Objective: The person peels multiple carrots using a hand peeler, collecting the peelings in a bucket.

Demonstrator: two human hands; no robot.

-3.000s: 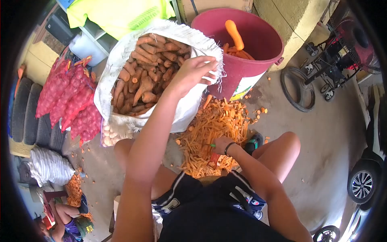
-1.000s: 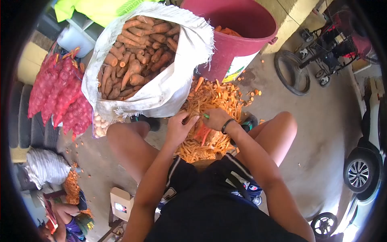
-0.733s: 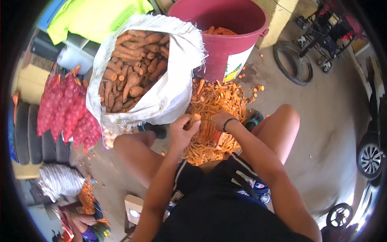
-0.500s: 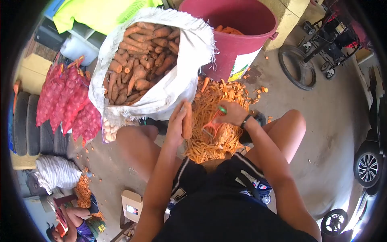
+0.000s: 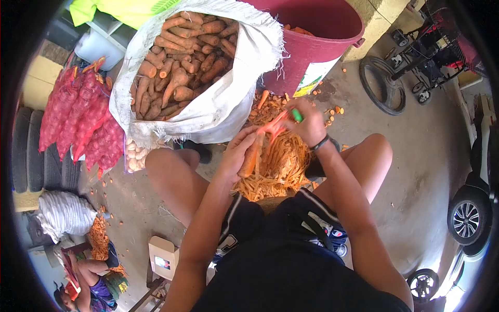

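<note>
My left hand (image 5: 236, 155) is closed around a carrot (image 5: 251, 158), which slants upward and shows a brighter orange strip along its side. In my right hand (image 5: 309, 125) is a peeler (image 5: 274, 126) with an orange-red head and a green handle end. The peeler's head lies against the upper part of the carrot, though the blade itself is too blurred to make out. Below both hands spreads a thick heap of carrot peelings (image 5: 283, 166) between my legs. A white woven sack (image 5: 218, 117) full of unpeeled carrots (image 5: 182, 67) stands just beyond my left hand.
A dark red bin (image 5: 306, 57) with carrots inside stands behind the heap. Red mesh bags of onions (image 5: 78, 114) hang at the left, near stacked tires (image 5: 34, 151). Another person (image 5: 93, 281) sits at lower left. A loose wheel (image 5: 383, 86) lies at upper right.
My right hand has risen and brought the peeler onto the carrot. The carrot has tilted and moved slightly right, and a peeled strip now shows on it.
</note>
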